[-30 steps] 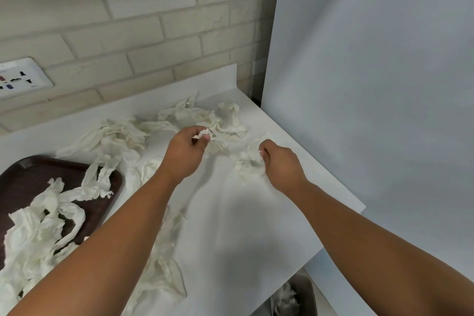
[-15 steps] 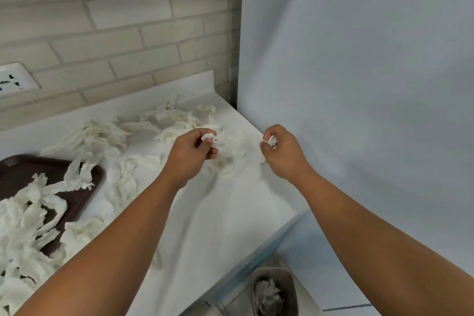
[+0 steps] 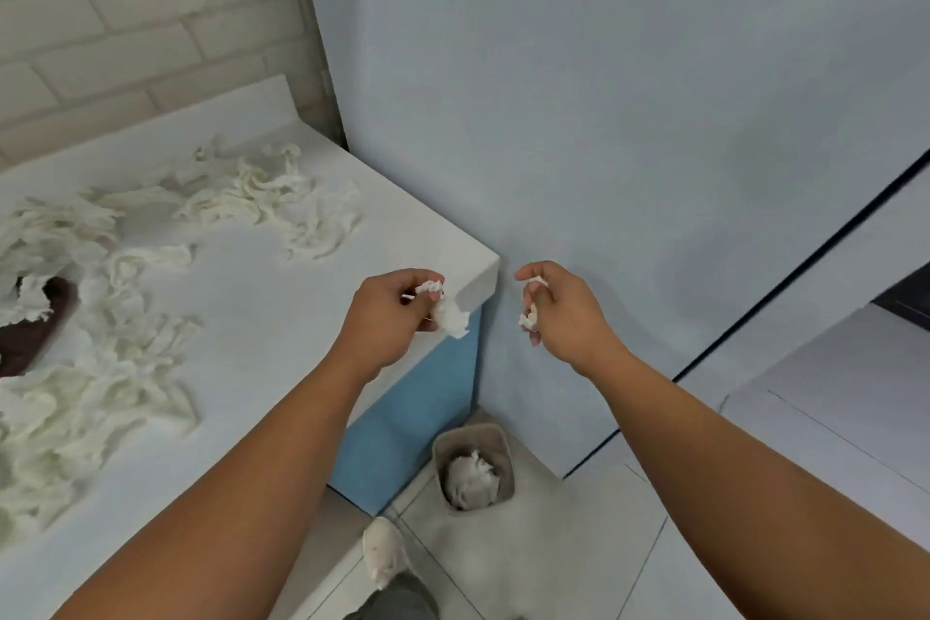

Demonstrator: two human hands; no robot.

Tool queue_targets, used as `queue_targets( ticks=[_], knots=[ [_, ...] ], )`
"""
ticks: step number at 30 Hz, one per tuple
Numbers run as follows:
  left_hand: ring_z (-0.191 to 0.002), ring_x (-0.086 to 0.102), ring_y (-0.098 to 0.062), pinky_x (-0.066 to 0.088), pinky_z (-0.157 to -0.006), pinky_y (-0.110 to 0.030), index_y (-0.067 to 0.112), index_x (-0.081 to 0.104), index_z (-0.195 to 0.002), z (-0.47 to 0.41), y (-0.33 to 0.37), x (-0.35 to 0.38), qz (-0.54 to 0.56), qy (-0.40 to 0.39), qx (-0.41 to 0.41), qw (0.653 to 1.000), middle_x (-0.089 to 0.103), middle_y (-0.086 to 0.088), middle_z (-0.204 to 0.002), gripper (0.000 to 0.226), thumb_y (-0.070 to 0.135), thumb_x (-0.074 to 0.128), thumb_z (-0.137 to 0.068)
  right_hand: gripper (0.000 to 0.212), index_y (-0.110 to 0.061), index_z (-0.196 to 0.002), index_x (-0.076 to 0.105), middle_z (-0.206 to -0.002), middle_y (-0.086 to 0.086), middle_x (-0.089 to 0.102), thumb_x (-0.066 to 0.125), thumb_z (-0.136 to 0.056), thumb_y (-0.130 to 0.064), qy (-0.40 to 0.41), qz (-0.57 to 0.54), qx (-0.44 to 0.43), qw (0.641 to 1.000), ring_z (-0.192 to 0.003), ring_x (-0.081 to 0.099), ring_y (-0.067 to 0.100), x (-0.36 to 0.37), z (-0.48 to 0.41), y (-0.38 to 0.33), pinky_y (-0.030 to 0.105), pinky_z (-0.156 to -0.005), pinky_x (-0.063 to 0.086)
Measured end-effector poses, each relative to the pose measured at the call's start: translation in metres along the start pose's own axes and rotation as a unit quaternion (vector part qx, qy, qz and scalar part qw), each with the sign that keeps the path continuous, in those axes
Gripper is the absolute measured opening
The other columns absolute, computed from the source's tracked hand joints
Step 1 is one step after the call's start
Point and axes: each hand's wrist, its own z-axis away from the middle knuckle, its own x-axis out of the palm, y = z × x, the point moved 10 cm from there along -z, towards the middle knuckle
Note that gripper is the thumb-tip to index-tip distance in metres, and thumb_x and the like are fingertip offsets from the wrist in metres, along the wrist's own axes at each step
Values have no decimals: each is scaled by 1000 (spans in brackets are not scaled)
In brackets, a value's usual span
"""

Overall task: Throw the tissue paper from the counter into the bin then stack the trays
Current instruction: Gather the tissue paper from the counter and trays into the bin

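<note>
Left hand [image 3: 397, 312]: pinches a crumpled white wad [image 3: 451, 315] above the smooth counter's [image 3: 261, 297] rounded corner.
Right hand [image 3: 566, 312]: curled round a small twisted scrap [image 3: 529, 318], past the edge.
Bin [image 3: 472, 430]: beige, rounded-square, on the floor, tissue inside.
Strips [image 3: 261, 196]: ragged, strewn across the counter, half burying a brown tray [image 3: 25, 342].

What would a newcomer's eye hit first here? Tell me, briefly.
The left hand pinches a wad at the counter corner, and the right hand pinches a scrap just past it, in front of the wall. On the floor below stands a bin with tissue inside. Tissue strips litter the counter to the left, partly covering a brown tray.
</note>
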Motion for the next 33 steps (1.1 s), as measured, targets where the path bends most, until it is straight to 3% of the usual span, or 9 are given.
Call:
queue_targets(
  ticks=[5,10,15,18,20,25,28,30,33],
  knots=[
    [-72,69,-17,60,-74,-33,14,73,-97,34,-49,65,-60,-56,-37,996,72,-11,-97,19,-1,63,-91,26,-14,-106,59,-74,0,52,34,-102,-8,11,25,32,999,-57,45,12,-10,37,73,19,-50,40],
    [-65,60,4,43,-63,-12,23,76,-93,59,-114,104,-148,-85,-82,982,71,12,-84,19,8,72,-83,12,-21,-106,53,-83,0,49,45,-98,-16,-24,-20,163,986,-68,47,16,14,71,163,33,-69,40],
    [-88,67,-12,46,-79,-17,19,73,-112,61,-198,131,-184,-132,-128,966,73,4,-96,41,10,82,-73,45,-18,-131,41,-115,1,50,51,-90,-1,-68,36,228,971,-69,54,16,42,91,241,22,-49,44],
    [-82,63,-10,37,-67,-4,16,74,-113,55,-244,144,-212,-146,-117,959,70,4,-92,36,8,79,-78,41,-17,-127,52,-118,6,59,50,-89,-1,-64,65,247,965,-81,64,22,58,91,290,36,-69,58],
    [-80,59,-7,35,-63,2,15,74,-111,50,-276,150,-216,-140,-116,959,70,4,-91,32,8,78,-80,35,-14,-119,61,-112,10,65,50,-90,2,-55,49,259,963,-79,68,22,69,88,319,36,-78,59],
    [-80,63,-9,42,-70,-12,20,77,-104,32,-359,154,-213,-94,-150,961,74,1,-93,25,8,74,-82,21,5,-103,66,-91,15,69,48,-93,4,-46,37,265,962,-60,68,10,94,71,385,17,-60,54],
    [-82,66,-11,43,-70,-14,21,77,-105,22,-411,160,-213,-86,-168,959,75,1,-93,27,8,73,-82,18,-5,-102,67,-81,10,71,50,-95,-3,-51,27,297,953,-58,69,18,113,63,430,23,-55,53],
    [-80,65,-9,41,-67,-8,21,76,-107,14,-445,167,-218,-89,-175,956,75,1,-93,29,7,74,-81,15,-12,-106,61,-75,8,68,54,-95,-5,-41,10,305,952,-50,63,13,124,55,456,18,-46,46],
    [-79,63,-7,40,-68,-7,19,75,-110,2,-494,181,-235,-99,-180,950,75,0,-96,30,9,76,-81,13,-6,-107,51,-80,15,67,56,-94,-5,-17,-2,320,947,-44,58,10,138,47,495,15,-39,40]
  ],
)
